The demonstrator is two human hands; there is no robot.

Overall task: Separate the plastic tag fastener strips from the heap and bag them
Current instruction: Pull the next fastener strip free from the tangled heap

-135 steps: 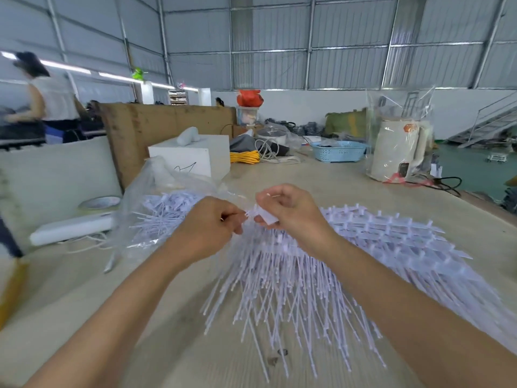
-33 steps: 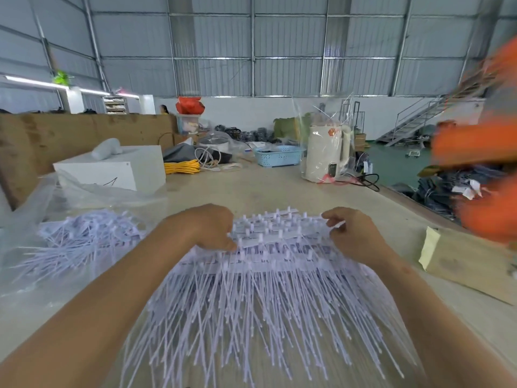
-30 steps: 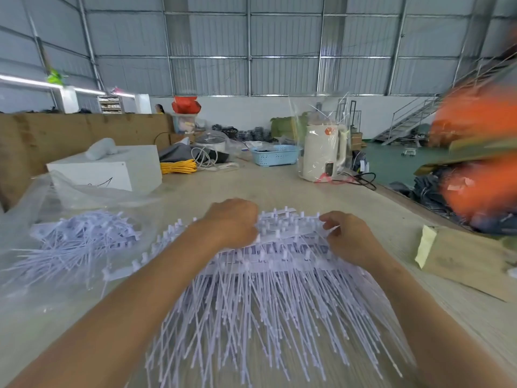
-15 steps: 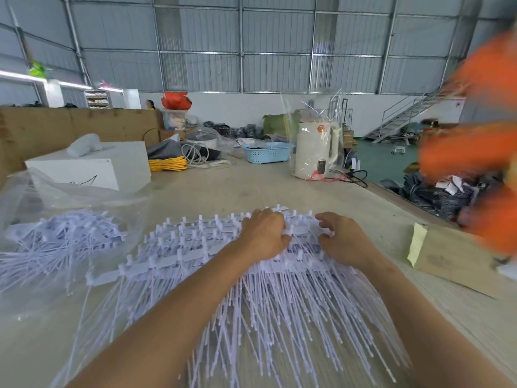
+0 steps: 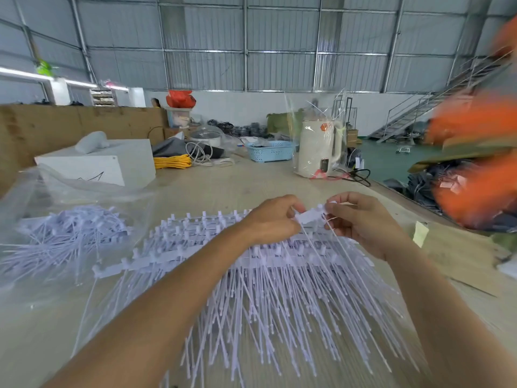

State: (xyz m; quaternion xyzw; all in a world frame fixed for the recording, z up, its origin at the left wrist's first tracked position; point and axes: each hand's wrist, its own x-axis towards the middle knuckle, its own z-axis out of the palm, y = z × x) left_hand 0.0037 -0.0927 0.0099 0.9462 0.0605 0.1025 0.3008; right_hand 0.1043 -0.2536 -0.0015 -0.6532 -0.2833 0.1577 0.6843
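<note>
Both hands are up off the pile now! Half a second ago they were pressed flat into the top rows of the heap (image 5: 251, 275); here the left hand (image 5: 275, 219) and the right hand (image 5: 361, 222) have lifted clear of it and meet just above its far edge. Between them sits one short white strip (image 5: 312, 215), pinched at each end: left thumb and fingers curled round its left end, right fingers curled round its right end. A few thin tails trail down from it toward the heap, and whether they are fully free of the rows beneath is hard to tell from this angle.

The heap itself lies spread on the table (image 5: 251, 186), bars to the far side, long white filaments fanning toward the camera. Compared with a second ago, more of its left side is exposed, since the left forearm now crosses lower and further right.

To the left, the clear plastic bag (image 5: 70, 261) lies open on the table with a smaller bundle of bagged strips (image 5: 70, 233) inside, as it was before.

Further back stand a white box (image 5: 112, 161), a coil of yellow cord (image 5: 172, 161), a blue basket (image 5: 270, 151) and a white kettle (image 5: 319, 147) wrapped in clear film. At the right edge, an orange blur (image 5: 475, 163) streaks the view, as in the previous frames.
</note>
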